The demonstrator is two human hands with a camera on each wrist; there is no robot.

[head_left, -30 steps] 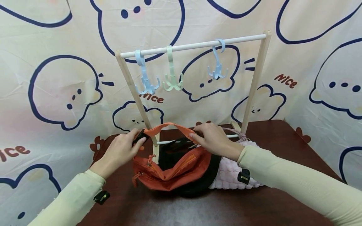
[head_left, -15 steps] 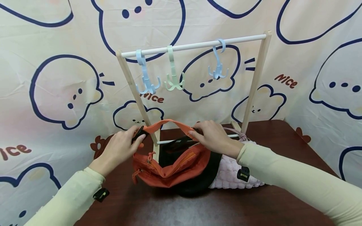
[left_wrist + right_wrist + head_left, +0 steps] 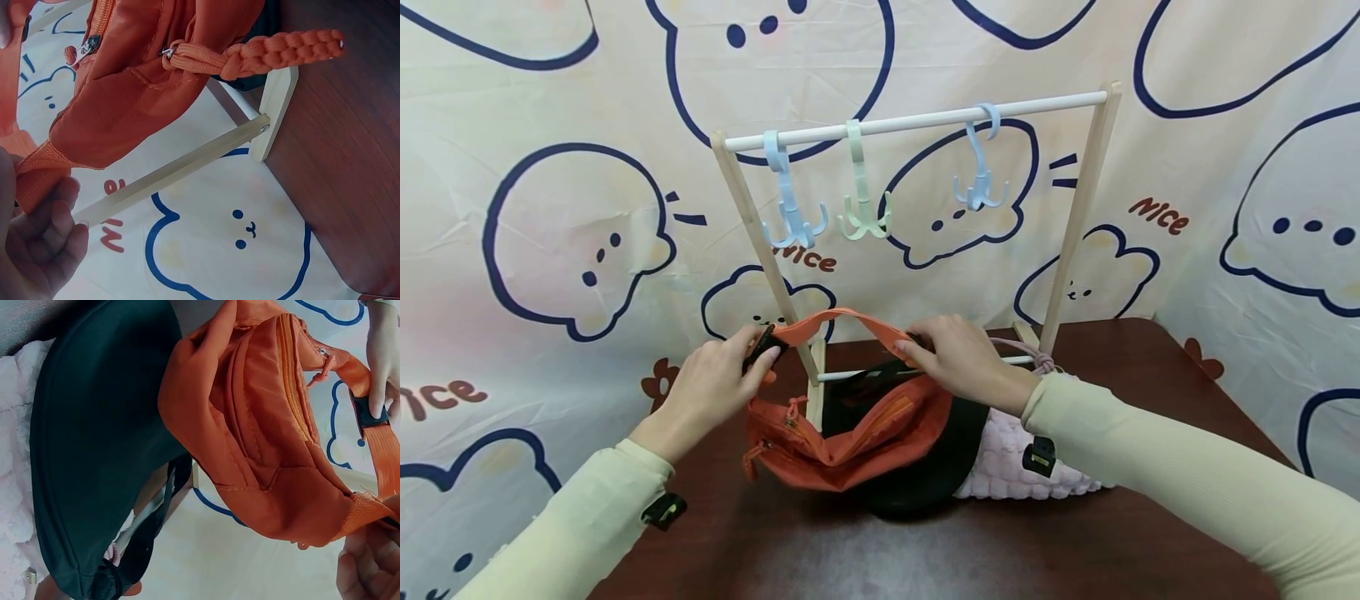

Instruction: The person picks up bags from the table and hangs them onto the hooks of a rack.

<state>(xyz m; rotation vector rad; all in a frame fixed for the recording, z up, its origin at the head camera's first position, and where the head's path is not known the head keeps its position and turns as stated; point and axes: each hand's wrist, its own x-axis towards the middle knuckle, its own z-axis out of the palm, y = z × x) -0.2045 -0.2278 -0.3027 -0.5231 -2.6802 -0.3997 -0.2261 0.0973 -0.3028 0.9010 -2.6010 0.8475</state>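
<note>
An orange waist bag [image 3: 850,454] hangs by its strap between both hands, over the front of a black bag [image 3: 910,492]. My left hand [image 3: 707,387] pinches the strap at a black buckle [image 3: 763,346]. At the other end my right hand [image 3: 962,357] grips the strap [image 3: 842,314], which arches up between them. In the left wrist view a braided zip pull [image 3: 287,53] sticks out from the bag's side. The right wrist view shows the zipped pocket [image 3: 287,375] and the bag apart from the table. My right fingers partly hide what they hold.
Behind the bags stands a wooden rack with a white rail [image 3: 917,122]. Two blue hooks, one of them at the left [image 3: 793,217], and a green hook [image 3: 863,212] hang from it. A pink puffy bag [image 3: 1022,467] lies right of the black bag on the brown table [image 3: 1150,533].
Both hands have risen slightly and shifted a little left, lifting the orange waist bag with them. The black bag and pink bag have stayed in place.
</note>
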